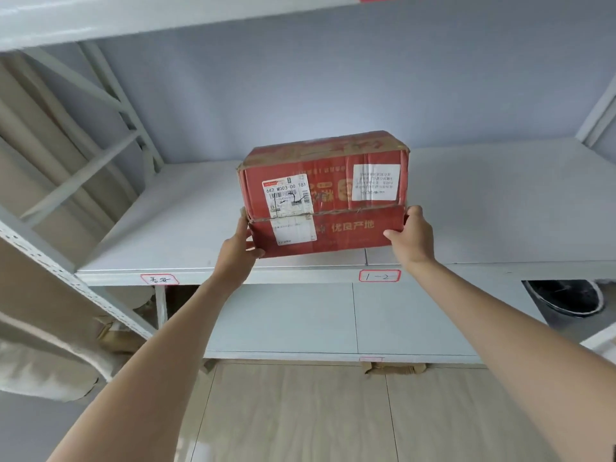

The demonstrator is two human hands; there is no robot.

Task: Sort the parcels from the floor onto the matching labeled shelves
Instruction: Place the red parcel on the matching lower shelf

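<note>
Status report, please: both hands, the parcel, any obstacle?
Left hand and right hand grip red parcel at shelf labeled 1-2. Nothing blocking.

Red parcel (325, 191) (white labels), pale grey shelf (166, 228), beige floor (300, 411)

A red cardboard parcel (325, 191), taped and a little crumpled, sits on the white shelf (173, 228) near its front edge, white shipping labels facing out. The shelf's front lip carries a red-bordered label (379, 276) reading "1-2" just below the parcel.
</note>
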